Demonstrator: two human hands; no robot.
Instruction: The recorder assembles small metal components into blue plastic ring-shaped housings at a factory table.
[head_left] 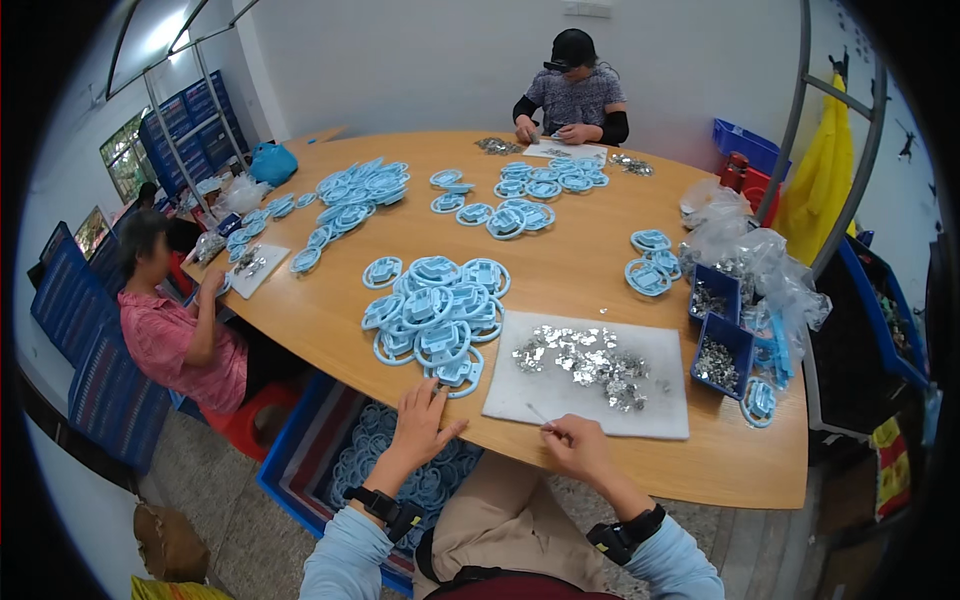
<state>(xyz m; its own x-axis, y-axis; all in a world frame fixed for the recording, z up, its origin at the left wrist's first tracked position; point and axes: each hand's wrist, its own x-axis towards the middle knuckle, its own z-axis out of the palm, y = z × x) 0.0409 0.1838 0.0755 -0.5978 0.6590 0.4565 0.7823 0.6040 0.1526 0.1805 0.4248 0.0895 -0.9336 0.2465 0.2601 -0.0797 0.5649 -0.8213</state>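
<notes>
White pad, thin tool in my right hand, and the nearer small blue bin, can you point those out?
White pad [510,387], head view: bare left part of its top.
Thin tool [536,411], head view: its exposed shaft.
Nearer small blue bin [729,330], head view: inner far wall.

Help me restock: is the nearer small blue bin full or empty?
Not empty: silver pieces show inside the bin; their depth I cannot tell.

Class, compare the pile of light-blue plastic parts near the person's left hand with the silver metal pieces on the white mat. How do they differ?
Colour: the plastic parts are light blue; the metal pieces are shiny silver.
Size: each plastic part is far larger than each metal piece.
Place: the plastic parts lie on the wooden table; the metal pieces lie on the white mat.
Shared: both are loose groups of many pieces.
</notes>
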